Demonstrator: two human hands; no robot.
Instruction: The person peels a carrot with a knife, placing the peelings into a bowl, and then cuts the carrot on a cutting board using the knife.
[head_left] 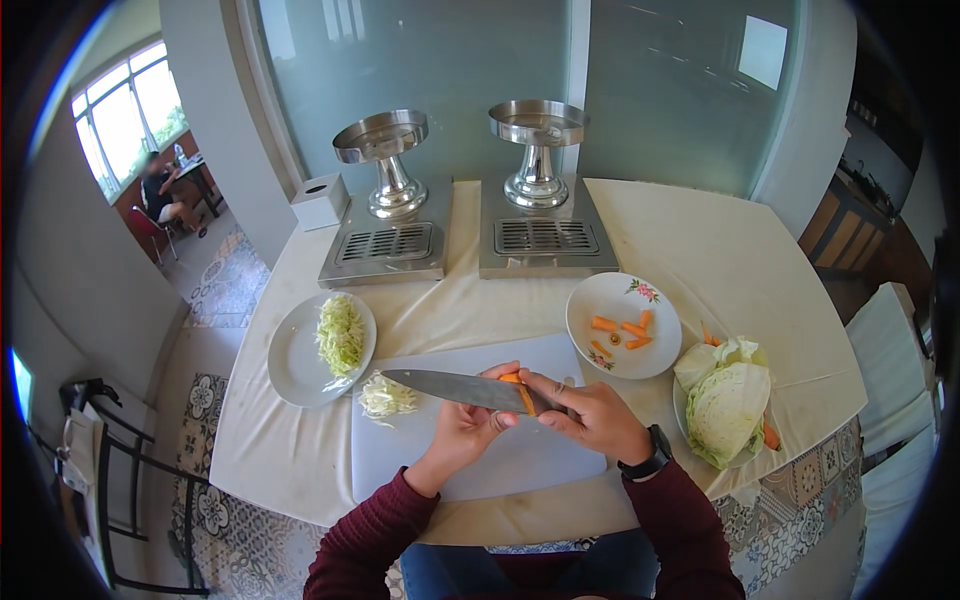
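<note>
Above the white cutting board (400, 470), my right hand (598, 412) grips a kitchen knife (440, 387) near its handle, with the blade pointing left. My left hand (465, 428) is closed around a piece of carrot (526, 398), partly behind the blade. Orange shows at both edges of the blade; how deep it sits in the carrot is hidden. Beside the knife tip, a small heap of shredded cabbage (388, 396) lies on the board. A flowered bowl (580, 345) with several carrot pieces (636, 328) stands beyond my right hand.
On the left, a plate (290, 345) carries more shredded cabbage (341, 335). A cabbage (728, 400) rests on a plate at right, with carrot beside it. Two metal stands (398, 190) (537, 185) and a tissue box (320, 202) line the back. A person (160, 190) sits far left.
</note>
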